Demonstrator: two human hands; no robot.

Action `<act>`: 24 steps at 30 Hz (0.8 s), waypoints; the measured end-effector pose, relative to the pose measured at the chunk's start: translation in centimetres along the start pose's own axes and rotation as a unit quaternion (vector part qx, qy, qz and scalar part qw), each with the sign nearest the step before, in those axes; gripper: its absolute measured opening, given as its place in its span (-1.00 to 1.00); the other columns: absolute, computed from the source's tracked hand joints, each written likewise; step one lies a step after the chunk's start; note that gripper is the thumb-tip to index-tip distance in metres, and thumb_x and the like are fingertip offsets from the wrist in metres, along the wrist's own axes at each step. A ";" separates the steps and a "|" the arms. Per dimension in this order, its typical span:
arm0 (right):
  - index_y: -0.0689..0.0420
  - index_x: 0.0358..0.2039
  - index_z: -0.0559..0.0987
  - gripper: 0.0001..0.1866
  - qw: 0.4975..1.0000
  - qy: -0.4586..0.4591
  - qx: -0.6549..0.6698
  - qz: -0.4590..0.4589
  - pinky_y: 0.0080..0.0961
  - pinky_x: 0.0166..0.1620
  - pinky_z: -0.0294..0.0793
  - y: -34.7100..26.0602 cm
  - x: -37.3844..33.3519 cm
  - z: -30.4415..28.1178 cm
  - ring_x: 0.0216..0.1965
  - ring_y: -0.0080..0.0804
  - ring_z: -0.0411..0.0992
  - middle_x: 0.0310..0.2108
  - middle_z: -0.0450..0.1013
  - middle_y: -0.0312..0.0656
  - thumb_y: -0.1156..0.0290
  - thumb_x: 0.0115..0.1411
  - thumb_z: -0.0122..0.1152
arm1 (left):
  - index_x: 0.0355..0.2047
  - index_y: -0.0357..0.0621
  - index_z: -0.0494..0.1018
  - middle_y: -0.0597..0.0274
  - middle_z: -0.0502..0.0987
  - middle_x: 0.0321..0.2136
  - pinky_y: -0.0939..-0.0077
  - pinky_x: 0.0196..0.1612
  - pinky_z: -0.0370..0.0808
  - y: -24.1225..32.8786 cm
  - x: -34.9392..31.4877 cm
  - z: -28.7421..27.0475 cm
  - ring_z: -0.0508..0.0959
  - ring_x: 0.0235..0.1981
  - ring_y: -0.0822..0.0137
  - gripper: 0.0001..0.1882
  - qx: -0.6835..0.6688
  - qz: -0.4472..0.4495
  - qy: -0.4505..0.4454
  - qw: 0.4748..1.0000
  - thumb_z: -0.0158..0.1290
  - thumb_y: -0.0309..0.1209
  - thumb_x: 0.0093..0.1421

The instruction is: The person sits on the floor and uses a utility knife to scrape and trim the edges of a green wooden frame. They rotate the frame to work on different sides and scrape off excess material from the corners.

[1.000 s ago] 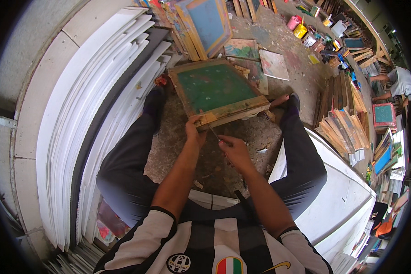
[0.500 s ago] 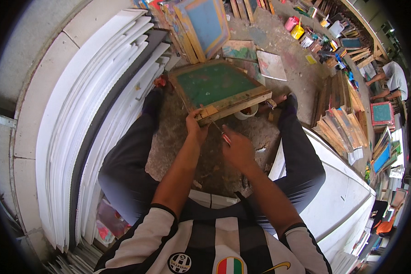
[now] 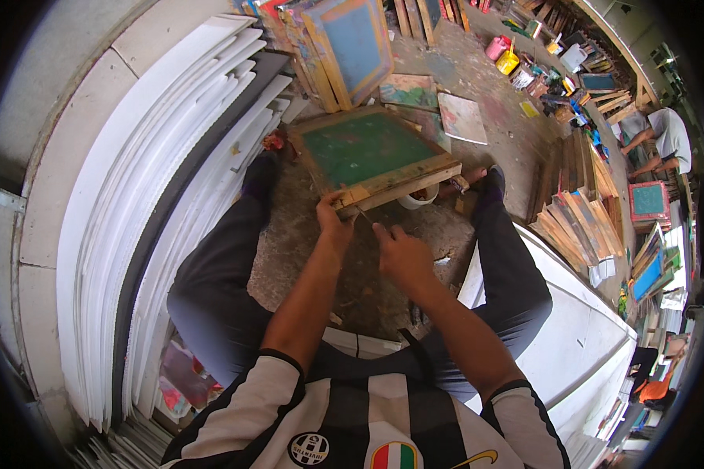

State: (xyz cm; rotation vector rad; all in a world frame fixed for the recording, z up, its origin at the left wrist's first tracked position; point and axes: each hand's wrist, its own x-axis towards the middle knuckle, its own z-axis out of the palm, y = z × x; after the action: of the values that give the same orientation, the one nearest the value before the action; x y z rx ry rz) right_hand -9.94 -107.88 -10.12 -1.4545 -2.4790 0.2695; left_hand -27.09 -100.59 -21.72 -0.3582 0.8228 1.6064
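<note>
A wooden screen-printing frame (image 3: 403, 186) with a green mesh panel (image 3: 371, 148) is tilted up in front of me between my legs. My left hand (image 3: 333, 219) grips its near left corner, thumb on top. My right hand (image 3: 405, 258) is closed on a slim hand tool, just below and to the right of that corner. The tool's thin metal shaft (image 3: 364, 213) points at the frame's near edge. My fingers hide its handle, and whether the tip touches the wood is too small to tell.
A white bowl (image 3: 416, 200) stands under the frame's right side. White sheets (image 3: 133, 211) are stacked along my left, and a white panel (image 3: 559, 313) lies at my right. Framed screens (image 3: 350, 47) lean behind. Wooden frames (image 3: 583, 227) are piled at right, near another person (image 3: 669, 137).
My right hand has turned slightly, so the tool's red handle, visible before, is now hidden. The screen-printing frame's right end has shifted slightly. My left hand keeps its hold.
</note>
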 end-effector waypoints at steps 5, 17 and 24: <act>0.13 0.11 0.60 -0.49 0.869 0.037 0.441 0.222 -0.38 -0.46 0.51 1.8 -0.6 1.3 -0.44 -0.41 0.53 -0.33 0.58 -0.15 0.45 0.09 0.30 | 0.25 -0.15 0.23 0.18 0.44 0.11 0.03 0.17 0.41 0.1 -0.2 0.4 0.46 0.12 0.13 -0.46 0.022 -0.033 0.000 0.999 -0.04 -0.43 0.25; 0.08 0.08 0.59 -0.57 0.996 -0.061 0.046 0.055 -0.07 -0.40 0.56 0.0 0.2 0.6 -0.41 0.00 0.59 -0.27 0.60 0.05 0.44 0.15 0.18 | 0.30 0.00 0.20 0.23 0.40 0.21 0.00 0.27 0.28 -0.8 -1.2 0.1 0.38 0.21 0.14 -0.38 -0.025 0.000 -0.007 1.000 -0.03 -0.41 0.19; 0.10 0.11 0.58 -0.51 0.856 -0.060 0.441 0.264 -0.10 -0.27 0.61 1.4 0.4 0.2 -0.21 0.02 0.60 -0.19 0.60 0.06 0.40 0.11 0.31 | -0.02 -0.07 0.33 0.13 0.40 0.13 0.01 0.26 0.29 0.1 0.0 -0.3 0.39 0.15 0.07 -0.69 0.017 -0.015 0.014 1.000 -0.03 -0.38 0.21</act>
State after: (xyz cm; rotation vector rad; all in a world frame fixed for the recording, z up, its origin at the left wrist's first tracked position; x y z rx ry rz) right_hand -9.08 -106.86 -10.67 -1.6064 -1.5315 1.4087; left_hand -27.22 -100.78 -21.95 -0.3680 0.8604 1.5608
